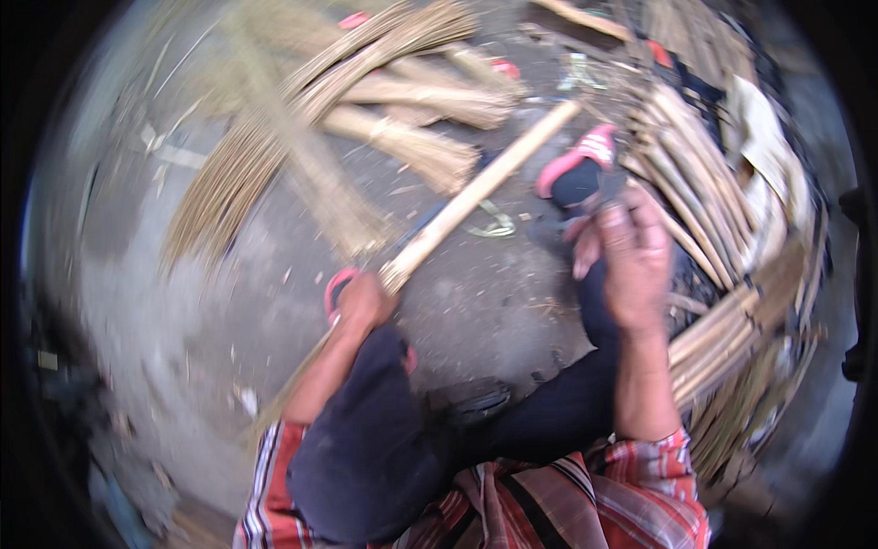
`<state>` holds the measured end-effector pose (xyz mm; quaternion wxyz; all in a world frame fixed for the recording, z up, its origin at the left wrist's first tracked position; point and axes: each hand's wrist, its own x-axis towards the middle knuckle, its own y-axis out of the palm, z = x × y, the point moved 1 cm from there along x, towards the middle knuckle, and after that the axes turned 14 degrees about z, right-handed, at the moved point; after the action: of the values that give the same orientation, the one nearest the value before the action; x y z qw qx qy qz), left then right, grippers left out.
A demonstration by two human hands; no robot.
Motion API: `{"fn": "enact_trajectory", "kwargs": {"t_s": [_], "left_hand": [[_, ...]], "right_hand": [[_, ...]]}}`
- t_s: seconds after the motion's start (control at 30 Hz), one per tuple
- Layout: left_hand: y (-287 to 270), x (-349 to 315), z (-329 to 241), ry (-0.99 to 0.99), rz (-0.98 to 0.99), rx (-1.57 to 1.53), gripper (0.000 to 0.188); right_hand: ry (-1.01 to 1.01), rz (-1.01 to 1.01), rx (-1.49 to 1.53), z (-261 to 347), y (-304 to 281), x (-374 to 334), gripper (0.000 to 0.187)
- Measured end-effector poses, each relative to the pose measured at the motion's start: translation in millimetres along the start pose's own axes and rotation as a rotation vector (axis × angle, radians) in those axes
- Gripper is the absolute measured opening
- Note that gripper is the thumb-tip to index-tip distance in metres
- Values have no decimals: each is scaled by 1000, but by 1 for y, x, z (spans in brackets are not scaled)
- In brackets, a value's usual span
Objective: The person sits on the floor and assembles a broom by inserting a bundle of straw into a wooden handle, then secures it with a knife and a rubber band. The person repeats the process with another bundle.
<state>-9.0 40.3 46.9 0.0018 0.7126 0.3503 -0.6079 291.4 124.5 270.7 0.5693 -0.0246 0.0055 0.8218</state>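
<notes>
My left hand [364, 304] is closed round a straw broom where its straw meets the pale wooden handle [489, 188]. The handle slants up and away to the right, and thin straw trails behind my wrist toward the lower left. On the right, my raised right hand [636, 261] has its fingers curled together. A dark, blurred thing [611, 188] shows at its fingertips, too smeared to name. Pink sandals are on my feet, one sandal [585, 157] beyond my right hand, the other [338, 291] beside my left.
Several straw bundles [421, 96] lie across the floor ahead and to the left. At the right are piled wooden sticks [686, 174], with more sticks [722, 339] beside my right forearm. A pale green strip [494, 220] and straw scraps lie on the grey floor.
</notes>
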Motion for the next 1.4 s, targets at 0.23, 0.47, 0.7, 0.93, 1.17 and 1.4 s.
{"fn": "enact_trajectory", "kwargs": {"t_s": [0.23,0.47,0.7,0.93,1.17,1.4], "left_hand": [[10,1,11,63,-95,-45,31],[18,-3,9,80,-182,-100,52],[24,1,13,125,-173,-98,51],[18,-1,18,174,-174,-159,35],[1,-25,11,330,2,-332,40],[-8,-46,3,502,509,-547,33]], "right_hand": [[591,279,17,-191,161,-16,31],[663,270,-226,-211,185,13,45],[848,547,-528,-207,188,49,51],[673,328,-78,-178,171,-35,27],[699,532,-309,-235,124,-114,26],[265,431,-582,-289,129,-53,20]]}}
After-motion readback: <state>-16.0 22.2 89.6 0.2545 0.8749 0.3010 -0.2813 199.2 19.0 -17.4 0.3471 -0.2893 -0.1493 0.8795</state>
